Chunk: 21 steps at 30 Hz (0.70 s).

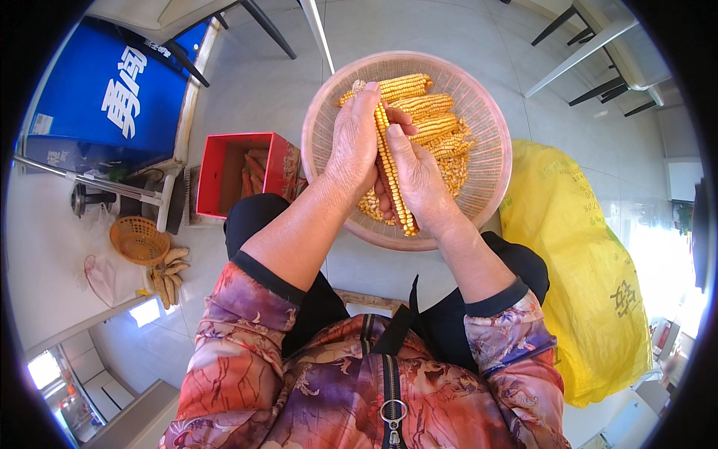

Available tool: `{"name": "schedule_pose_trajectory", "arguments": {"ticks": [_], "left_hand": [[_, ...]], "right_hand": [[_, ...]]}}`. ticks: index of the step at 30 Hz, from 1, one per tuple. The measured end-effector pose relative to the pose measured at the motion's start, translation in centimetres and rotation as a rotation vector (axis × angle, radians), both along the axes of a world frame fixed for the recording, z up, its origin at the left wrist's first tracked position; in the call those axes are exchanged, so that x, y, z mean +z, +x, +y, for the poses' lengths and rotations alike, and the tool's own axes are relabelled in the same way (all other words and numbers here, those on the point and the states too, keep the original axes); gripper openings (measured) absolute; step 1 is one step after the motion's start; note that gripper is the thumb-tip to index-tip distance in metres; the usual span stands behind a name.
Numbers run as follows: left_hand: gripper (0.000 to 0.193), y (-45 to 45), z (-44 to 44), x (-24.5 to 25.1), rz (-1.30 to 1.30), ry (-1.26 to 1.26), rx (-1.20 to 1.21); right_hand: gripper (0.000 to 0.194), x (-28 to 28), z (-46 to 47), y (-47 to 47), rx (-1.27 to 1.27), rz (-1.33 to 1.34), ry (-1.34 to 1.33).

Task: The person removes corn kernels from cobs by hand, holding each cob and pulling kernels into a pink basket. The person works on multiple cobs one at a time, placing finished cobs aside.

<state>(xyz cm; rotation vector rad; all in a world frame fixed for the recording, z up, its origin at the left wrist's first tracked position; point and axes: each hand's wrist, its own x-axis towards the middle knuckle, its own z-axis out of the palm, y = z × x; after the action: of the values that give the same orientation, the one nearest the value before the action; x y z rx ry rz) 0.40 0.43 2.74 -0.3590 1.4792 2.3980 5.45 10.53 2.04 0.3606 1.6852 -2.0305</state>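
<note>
Both my hands are round one partly shelled ear of dried corn (392,174), held lengthwise over a round pink plastic basket (496,168). My left hand (356,134) grips the ear's upper part from the left. On its right side lies my right hand (418,174), the thumb pressed along the kernels near the middle. A strip of yellow kernels faces up, with bare reddish cob beside it. Several whole ears of corn (432,105) rest in the basket behind my hands. Loose kernels (453,171) lie on the basket's bottom, partly hidden by my hands.
Left of the basket stands a red box (235,174) holding corn cobs (255,171). A yellow woven sack (572,264) lies at the right. Chair legs (269,28) reach the floor beyond. Farther left are a small orange basket (139,241) and some pale roots or tubers (168,275).
</note>
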Motion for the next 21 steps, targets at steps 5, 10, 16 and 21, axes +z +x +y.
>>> {"name": "schedule_pose_trajectory", "arguments": {"ticks": [5,10,16,21], "left_hand": [[0.039,0.0,0.1,-0.7,0.072,-0.009,-0.024],[0.042,0.1,0.2,-0.3,0.01,-0.015,-0.014],[0.047,0.9,0.5,-0.9,0.059,-0.08,-0.097],[0.055,0.6,0.6,-2.0,0.112,-0.047,-0.125]], "right_hand": [[0.059,-0.2,0.0,0.0,-0.017,0.012,-0.022],[0.059,-0.2,-0.4,-0.1,-0.11,0.064,-0.07],[0.055,0.0,-0.1,-0.2,-0.117,0.151,-0.025],[0.05,0.0,-0.2,-0.4,-0.19,0.172,-0.06]]}}
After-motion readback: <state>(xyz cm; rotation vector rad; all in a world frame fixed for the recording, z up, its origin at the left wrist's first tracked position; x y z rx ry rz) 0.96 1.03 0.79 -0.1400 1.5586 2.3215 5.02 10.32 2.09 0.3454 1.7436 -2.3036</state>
